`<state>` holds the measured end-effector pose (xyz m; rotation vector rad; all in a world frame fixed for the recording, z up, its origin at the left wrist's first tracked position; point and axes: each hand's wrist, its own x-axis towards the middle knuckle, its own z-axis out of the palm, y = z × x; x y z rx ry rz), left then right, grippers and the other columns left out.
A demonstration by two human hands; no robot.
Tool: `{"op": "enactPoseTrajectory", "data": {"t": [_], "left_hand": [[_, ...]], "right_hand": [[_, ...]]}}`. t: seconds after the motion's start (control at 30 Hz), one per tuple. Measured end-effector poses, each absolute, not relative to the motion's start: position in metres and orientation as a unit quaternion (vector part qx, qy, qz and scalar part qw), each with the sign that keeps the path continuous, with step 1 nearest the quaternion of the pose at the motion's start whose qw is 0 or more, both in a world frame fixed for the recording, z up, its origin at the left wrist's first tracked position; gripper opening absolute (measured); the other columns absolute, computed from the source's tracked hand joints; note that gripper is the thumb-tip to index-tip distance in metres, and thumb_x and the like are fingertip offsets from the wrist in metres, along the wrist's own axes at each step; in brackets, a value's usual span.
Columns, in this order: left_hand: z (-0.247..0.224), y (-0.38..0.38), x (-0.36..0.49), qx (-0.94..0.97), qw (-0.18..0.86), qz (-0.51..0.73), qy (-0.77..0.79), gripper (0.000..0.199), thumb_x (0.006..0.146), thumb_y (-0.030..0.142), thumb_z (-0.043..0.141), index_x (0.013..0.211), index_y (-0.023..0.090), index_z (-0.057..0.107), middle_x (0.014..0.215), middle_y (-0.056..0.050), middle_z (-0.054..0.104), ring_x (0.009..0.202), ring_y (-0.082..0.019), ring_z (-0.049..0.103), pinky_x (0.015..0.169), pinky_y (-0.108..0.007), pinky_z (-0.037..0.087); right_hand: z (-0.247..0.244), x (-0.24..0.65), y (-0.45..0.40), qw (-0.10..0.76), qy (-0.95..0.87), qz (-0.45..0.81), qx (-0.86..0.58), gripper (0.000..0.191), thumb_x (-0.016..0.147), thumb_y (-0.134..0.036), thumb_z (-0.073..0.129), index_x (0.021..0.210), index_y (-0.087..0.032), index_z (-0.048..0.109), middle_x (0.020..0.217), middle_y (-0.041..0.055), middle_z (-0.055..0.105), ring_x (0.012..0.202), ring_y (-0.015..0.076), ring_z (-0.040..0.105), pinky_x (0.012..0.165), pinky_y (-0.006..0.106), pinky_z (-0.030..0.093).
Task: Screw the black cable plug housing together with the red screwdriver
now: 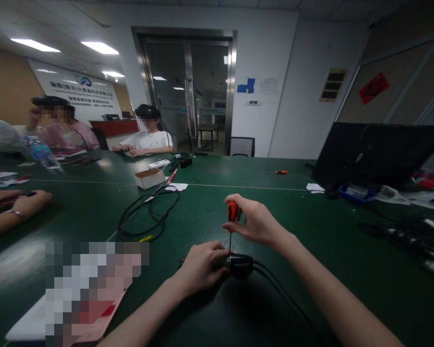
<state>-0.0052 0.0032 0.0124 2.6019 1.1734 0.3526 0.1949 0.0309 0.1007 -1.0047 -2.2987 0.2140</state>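
My right hand (255, 221) grips a screwdriver (232, 212) by its orange and black handle. The screwdriver stands nearly upright, its thin shaft pointing down at a black device (241, 266) on the table; whether the tip sits in a screw is too small to tell. Wrapped over the device's left part, my left hand (204, 265) pins it to the tabletop. Dark cables (278, 289) run from the device's right end toward the lower right. The fingers of my left hand hide much of the device, so its exact kind is unclear.
On the green table (210, 217) lie a coiled black cable (148, 217), a small open box (150, 179) and a second screwdriver (281, 172). A monitor (369, 154) and a blue tray (356, 193) stand right. A co-worker's hands (25, 207) rest at left; other people sit farther back.
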Motion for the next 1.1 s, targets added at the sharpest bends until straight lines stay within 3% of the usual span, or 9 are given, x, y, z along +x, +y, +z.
{"op": "enactPoseTrajectory", "data": {"t": [0.17, 0.53, 0.67, 0.87, 1.1], "left_hand": [[0.011, 0.003, -0.005, 0.9, 0.122, 0.122, 0.4, 0.032, 0.087, 0.027, 0.066, 0.118, 0.025, 0.067, 0.113, -0.005, 0.066, 0.097, -0.024, 0.064, 0.078, -0.03, 0.049], [0.014, 0.003, -0.005, 0.902, 0.113, 0.106, 0.402, 0.033, 0.088, 0.029, 0.063, 0.121, 0.025, 0.066, 0.113, -0.006, 0.066, 0.094, -0.024, 0.064, 0.074, -0.029, 0.048], [0.013, 0.003, -0.005, 0.903, 0.114, 0.109, 0.399, 0.033, 0.088, 0.028, 0.063, 0.121, 0.024, 0.066, 0.114, -0.006, 0.066, 0.096, -0.024, 0.064, 0.076, -0.029, 0.049], [0.014, 0.003, -0.004, 0.902, 0.117, 0.111, 0.4, 0.033, 0.089, 0.029, 0.063, 0.122, 0.023, 0.066, 0.113, -0.006, 0.067, 0.095, -0.024, 0.064, 0.077, -0.03, 0.049], [0.012, 0.004, -0.005, 0.902, 0.121, 0.114, 0.398, 0.033, 0.088, 0.029, 0.063, 0.121, 0.024, 0.065, 0.113, -0.006, 0.066, 0.096, -0.024, 0.064, 0.077, -0.03, 0.049]], "right_hand": [[0.104, 0.199, 0.033, 0.316, -0.858, 0.167, -0.369, 0.042, 0.081, -0.01, 0.061, 0.119, -0.021, 0.046, 0.084, -0.0018, 0.061, 0.073, 0.0149, 0.061, 0.07, 0.028, 0.045], [0.09, 0.197, 0.044, 0.349, -0.836, 0.143, -0.398, 0.036, 0.082, -0.021, 0.066, 0.115, -0.023, 0.049, 0.076, -0.0054, 0.056, 0.064, 0.0127, 0.057, 0.062, 0.025, 0.042], [0.093, 0.198, 0.043, 0.352, -0.84, 0.18, -0.372, 0.043, 0.083, -0.017, 0.062, 0.124, -0.023, 0.049, 0.085, -0.0024, 0.062, 0.072, 0.0134, 0.063, 0.064, 0.024, 0.044], [0.092, 0.197, 0.043, 0.353, -0.833, 0.201, -0.375, 0.051, 0.082, -0.011, 0.059, 0.13, -0.022, 0.046, 0.077, -0.0036, 0.061, 0.065, 0.0123, 0.059, 0.062, 0.023, 0.043], [0.086, 0.197, 0.049, 0.368, -0.831, 0.171, -0.381, 0.044, 0.082, -0.018, 0.066, 0.121, -0.023, 0.047, 0.073, -0.0077, 0.056, 0.062, 0.0121, 0.056, 0.066, 0.026, 0.042]]}}
